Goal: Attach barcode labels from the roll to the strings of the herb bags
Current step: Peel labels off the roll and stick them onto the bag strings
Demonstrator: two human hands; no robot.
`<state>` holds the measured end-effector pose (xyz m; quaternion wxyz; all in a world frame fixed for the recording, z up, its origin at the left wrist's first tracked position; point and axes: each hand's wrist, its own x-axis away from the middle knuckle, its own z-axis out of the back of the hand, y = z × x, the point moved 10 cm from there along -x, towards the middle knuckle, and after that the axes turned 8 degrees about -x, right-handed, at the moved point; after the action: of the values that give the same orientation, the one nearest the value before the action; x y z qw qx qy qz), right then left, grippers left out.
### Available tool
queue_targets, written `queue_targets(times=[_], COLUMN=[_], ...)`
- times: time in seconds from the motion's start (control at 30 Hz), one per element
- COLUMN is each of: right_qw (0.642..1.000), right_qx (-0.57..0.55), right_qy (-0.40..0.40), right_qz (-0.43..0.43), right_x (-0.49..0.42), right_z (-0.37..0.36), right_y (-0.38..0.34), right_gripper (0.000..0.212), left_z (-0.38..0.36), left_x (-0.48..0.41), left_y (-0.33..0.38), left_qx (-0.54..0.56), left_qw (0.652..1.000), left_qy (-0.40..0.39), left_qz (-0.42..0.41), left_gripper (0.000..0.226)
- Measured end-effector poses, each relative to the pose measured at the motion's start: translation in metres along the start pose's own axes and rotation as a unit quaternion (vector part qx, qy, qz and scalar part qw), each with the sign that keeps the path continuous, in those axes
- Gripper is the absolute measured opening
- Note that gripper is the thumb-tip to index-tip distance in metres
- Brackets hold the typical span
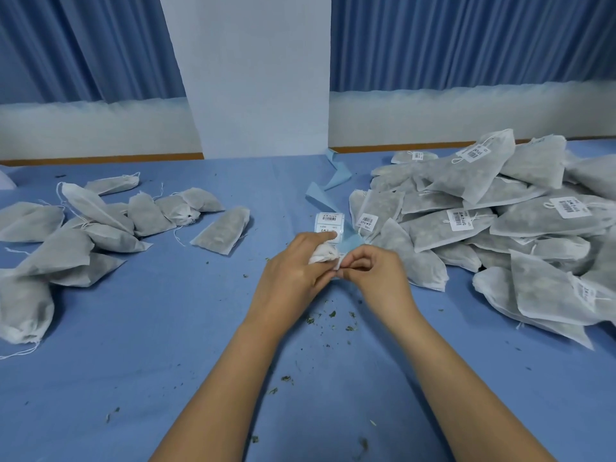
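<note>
My left hand [293,271] grips the gathered white top of a herb bag [321,254] at the table's middle; most of that bag is hidden under the hand. My right hand [373,268] pinches a small white label [337,263] against the bag's top, fingertips meeting those of the left hand. Just behind my hands stands the label roll [329,222], barcode labels on blue backing, with an empty blue backing strip [333,181] trailing away toward the wall.
Several unlabelled herb bags [100,225] with loose strings lie on the left of the blue table [150,345]. A large heap of labelled bags [493,221] fills the right. Green herb crumbs [333,318] are scattered near my forearms. A white pillar and blue curtains stand behind.
</note>
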<state>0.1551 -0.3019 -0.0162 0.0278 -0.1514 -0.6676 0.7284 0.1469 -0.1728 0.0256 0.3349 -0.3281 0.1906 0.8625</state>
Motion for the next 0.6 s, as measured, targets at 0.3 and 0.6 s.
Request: queue_targets(times=[0.3,0.6], right_qw=[0.996,0.987], right_qx=[0.056,0.107], right_qy=[0.001,0.112], right_qz=[0.064,0.042], right_x=[0.003,-0.006], right_z=[-0.005,0.022], right_y=[-0.012,-0.003], right_gripper=[0.039,0.031], left_z=[0.008,0.046], left_x=[0.007,0.044], left_y=[-0.019,-0.100], left_qx=[0.110,0.424], left_qw=[0.990,0.794], left_qy=[0.043,0.233], left_qz=[0.075,0.367], left_gripper=[0.004,0.014])
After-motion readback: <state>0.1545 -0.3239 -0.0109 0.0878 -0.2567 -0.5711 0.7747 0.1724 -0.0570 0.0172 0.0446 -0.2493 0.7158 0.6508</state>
